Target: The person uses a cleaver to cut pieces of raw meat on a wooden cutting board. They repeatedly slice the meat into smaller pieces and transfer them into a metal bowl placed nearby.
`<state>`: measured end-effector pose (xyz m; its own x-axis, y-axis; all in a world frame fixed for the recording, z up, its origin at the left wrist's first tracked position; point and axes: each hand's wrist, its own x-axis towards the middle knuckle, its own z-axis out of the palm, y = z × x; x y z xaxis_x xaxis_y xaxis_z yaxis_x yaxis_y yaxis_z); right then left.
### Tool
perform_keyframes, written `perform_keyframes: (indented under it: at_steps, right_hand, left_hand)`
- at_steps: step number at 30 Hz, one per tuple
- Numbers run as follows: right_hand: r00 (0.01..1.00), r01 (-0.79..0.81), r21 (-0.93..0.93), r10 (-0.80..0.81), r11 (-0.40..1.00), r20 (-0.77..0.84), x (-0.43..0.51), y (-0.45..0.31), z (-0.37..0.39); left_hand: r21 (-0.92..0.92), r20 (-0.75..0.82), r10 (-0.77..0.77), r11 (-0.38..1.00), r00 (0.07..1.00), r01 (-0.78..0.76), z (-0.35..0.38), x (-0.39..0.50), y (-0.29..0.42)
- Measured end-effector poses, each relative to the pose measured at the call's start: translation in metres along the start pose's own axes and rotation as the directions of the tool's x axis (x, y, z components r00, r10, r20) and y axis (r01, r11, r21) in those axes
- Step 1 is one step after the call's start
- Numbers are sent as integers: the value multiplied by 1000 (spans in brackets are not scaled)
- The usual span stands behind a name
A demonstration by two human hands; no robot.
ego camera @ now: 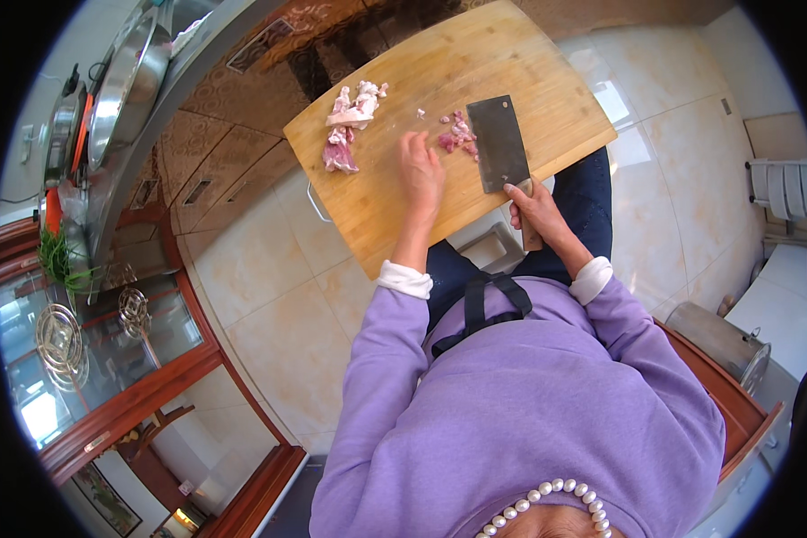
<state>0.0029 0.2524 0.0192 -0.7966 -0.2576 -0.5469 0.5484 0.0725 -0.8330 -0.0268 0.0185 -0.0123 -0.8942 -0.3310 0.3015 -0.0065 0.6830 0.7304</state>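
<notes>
My right hand grips the wooden handle of a Chinese cleaver. Its broad dark blade lies nearly flat over a wooden chopping board, beside a small heap of chopped raw meat. Left of that heap, my left hand is over the board, slightly blurred, its fingers bent and a little apart with nothing seen in them. Farther left rests a larger strip of raw meat, pink at the near end and pale and fatty at the far end. A tiny scrap of meat lies between the two.
A metal handle sticks out beneath the board's left edge. On the left, a counter bears a large steel basin and green leafy stalks. Glass-fronted red wooden doors stand below. A metal cylinder is at right.
</notes>
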Motion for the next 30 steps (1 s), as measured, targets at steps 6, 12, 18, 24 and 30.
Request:
perform_keyframes:
  at_steps: [6,12,18,24,30]
  right_hand:
    - [1000,3,-12,-3,1000,1,1,4,8]
    - [1000,24,-40,-24,999,16,7,6,26]
    - [997,49,-92,-43,995,65,4,1,53]
    - [984,94,-159,-68,983,162,-10,2,51]
    - [961,43,-172,7,984,276,-13,14,69]
  left_hand:
    - [48,-103,77,996,992,-72,22,7,-4]
    - [-88,-92,131,986,987,-139,49,17,4]
    - [-22,-52,155,987,987,-156,44,10,8]
    - [-14,-23,104,994,994,-104,12,-18,1]
    - [-64,-131,-27,998,991,19,0,-56,1]
